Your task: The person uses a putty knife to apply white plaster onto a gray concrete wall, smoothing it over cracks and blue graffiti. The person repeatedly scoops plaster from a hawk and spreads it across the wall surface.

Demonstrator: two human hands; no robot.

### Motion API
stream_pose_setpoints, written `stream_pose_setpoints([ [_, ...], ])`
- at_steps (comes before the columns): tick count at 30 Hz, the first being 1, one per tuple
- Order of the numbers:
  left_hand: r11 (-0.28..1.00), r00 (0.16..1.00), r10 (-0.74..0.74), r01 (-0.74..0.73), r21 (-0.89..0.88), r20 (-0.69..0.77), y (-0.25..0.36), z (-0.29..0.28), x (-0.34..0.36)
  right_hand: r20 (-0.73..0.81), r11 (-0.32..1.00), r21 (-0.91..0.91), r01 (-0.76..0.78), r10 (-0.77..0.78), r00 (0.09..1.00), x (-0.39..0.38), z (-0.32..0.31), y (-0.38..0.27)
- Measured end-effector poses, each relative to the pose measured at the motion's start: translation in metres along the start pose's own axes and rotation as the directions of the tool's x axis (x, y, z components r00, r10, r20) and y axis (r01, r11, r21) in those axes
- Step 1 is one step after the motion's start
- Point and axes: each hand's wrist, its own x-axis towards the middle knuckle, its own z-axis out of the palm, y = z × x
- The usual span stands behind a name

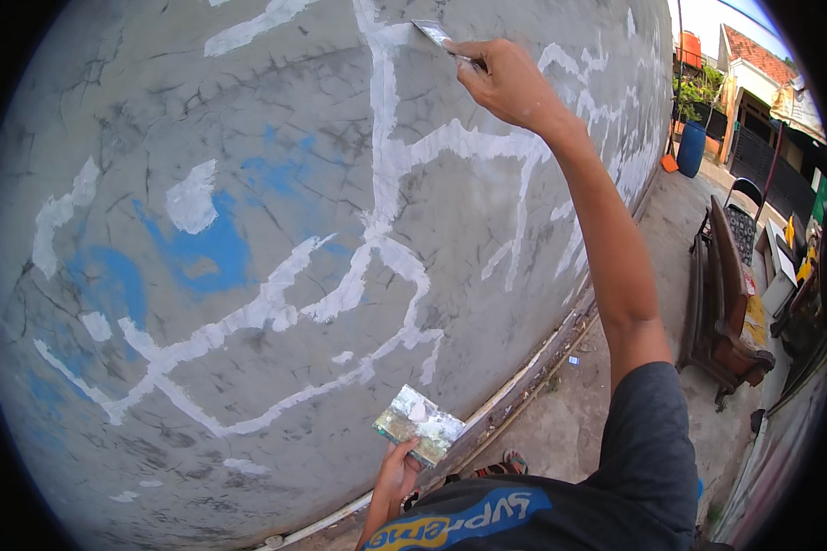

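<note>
My right hand point(510, 81) is raised high, its fingers closed round the handle of a putty knife point(433, 34). The metal blade points up and left and lies at a band of white filler point(383, 87) on the grey wall point(312, 129). Low in front of me, my left hand point(397, 473) grips the near edge of a flat, paint-stained board point(418, 424). A small lump of white filler sits on the board's upper face. White filler lines branch over cracks across much of the wall, with blue paint patches point(198, 248) among them.
A pipe point(501, 404) runs along the wall's foot. To the right, a wooden bench point(728, 285) stands on the concrete ground point(570, 432), with a patterned chair point(742, 225) behind it. Farther back are a blue barrel point(692, 149) and a house point(753, 69).
</note>
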Motion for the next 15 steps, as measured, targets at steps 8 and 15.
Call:
stream_pose_setpoints([
  [8,1.0,1.0,-0.006,0.006,-0.002,0.01,-0.006,-0.013,0.003,0.103,0.997,0.03,-0.077,0.073,0.992,-0.033,-0.004,-0.002],
  [15,1.0,1.0,-0.003,0.003,-0.023,0.011,-0.005,-0.012,0.004,-0.066,0.993,0.073,-0.097,0.102,0.993,-0.025,0.026,-0.01],
])
